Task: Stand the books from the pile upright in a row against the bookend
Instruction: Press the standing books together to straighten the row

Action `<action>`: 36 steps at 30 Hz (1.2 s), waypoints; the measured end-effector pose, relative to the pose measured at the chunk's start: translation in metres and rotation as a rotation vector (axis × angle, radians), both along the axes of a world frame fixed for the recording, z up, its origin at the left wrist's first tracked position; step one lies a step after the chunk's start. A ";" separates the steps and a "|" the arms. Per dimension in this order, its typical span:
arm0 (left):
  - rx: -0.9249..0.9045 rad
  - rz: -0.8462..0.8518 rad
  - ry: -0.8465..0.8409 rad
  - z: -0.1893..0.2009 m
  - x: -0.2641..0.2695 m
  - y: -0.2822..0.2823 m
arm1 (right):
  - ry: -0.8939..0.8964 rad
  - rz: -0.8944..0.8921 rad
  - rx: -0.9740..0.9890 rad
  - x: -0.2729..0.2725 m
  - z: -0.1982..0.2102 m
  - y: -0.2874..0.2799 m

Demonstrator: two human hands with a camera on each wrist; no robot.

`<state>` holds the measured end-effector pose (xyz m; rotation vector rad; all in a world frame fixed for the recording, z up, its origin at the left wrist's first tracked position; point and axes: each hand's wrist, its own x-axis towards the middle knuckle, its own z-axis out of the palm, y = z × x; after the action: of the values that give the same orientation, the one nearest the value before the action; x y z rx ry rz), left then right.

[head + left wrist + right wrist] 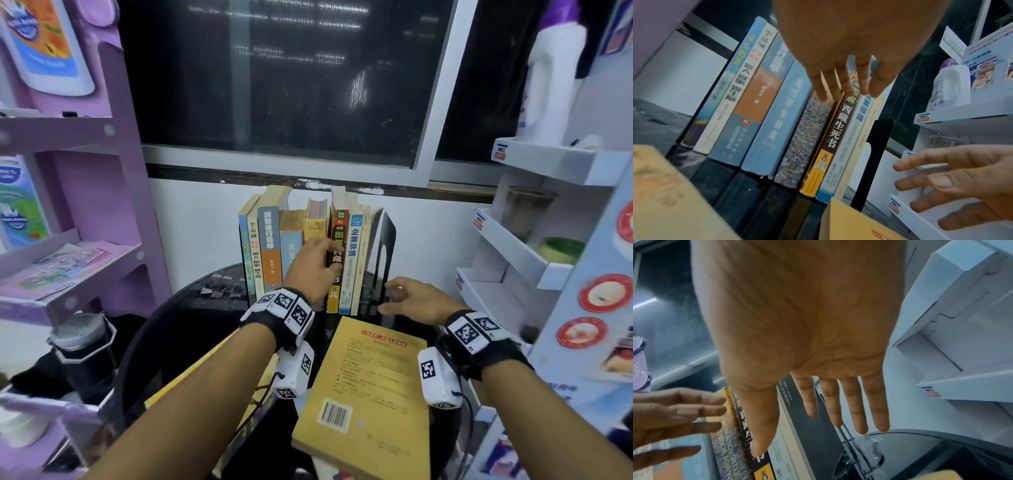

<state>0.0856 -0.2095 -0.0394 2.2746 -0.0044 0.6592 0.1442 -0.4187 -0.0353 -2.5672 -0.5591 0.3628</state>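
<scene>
1. A small shop corner or mock retail display, judging by the stock around the black round table (191,329).
2. White display shelves (555,161) carry price labels (923,117) and a detergent bottle (551,85).
3. Purple cardboard display stand (85,192) holds printed product packs.
4. Dark window (274,78) behind.

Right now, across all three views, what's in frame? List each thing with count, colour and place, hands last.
upright books: eight or so, blue, cream, yellow and dark spines, in a row on the table left of the bookend
bookend: one, black, right end of the row
yellow book: one, flat, near table edge
table: one, black, round
purple shelf: one, left
white shelf: one, right
white bottle: one, atop the white shelf
left hand: fingers on the spines
right hand: open, by the bookend base
</scene>
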 end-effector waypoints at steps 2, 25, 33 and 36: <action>-0.014 -0.023 0.144 -0.010 0.001 -0.002 | 0.045 -0.019 -0.058 -0.003 -0.006 -0.005; 0.001 -0.077 0.887 -0.049 0.000 -0.033 | 0.245 -0.176 -0.192 -0.014 -0.033 -0.021; -0.107 -0.086 0.831 -0.041 -0.001 -0.030 | 0.196 -0.216 -0.119 -0.021 -0.021 -0.019; -0.263 -0.118 0.786 -0.035 -0.001 -0.024 | 0.183 -0.229 -0.036 -0.021 -0.011 -0.021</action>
<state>0.0848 -0.2332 -0.0746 2.1113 0.3042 -0.3067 0.1230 -0.4393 -0.0458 -2.5633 -0.1917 0.5230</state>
